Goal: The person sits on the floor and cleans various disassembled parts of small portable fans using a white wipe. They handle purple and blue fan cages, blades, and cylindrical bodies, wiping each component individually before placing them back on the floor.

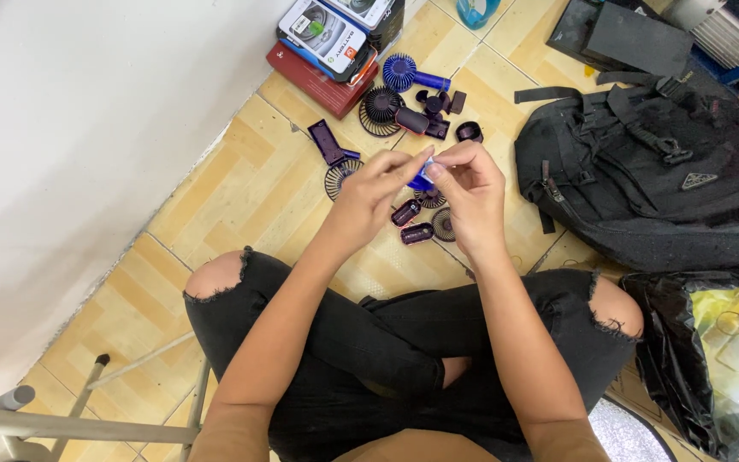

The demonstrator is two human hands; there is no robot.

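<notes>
My left hand (372, 190) and my right hand (470, 190) meet above the tiled floor, both pinching a small blue part (422, 177) between their fingertips. Most of the part is hidden by my fingers. Below the hands lie two dark purple cylindrical pieces (410, 222) and round fan grilles (443, 224). Beyond the hands sit a blue handheld fan (410, 75), a black fan grille (380, 109) and several small dark parts (440, 111). I sit cross-legged in ripped black trousers.
A black backpack (660, 171) lies at the right. Boxes (331, 43) are stacked at the top by the white wall (70, 154). A black plastic bag with clear pieces (720, 351) is at lower right. A metal frame (87, 411) stands at lower left.
</notes>
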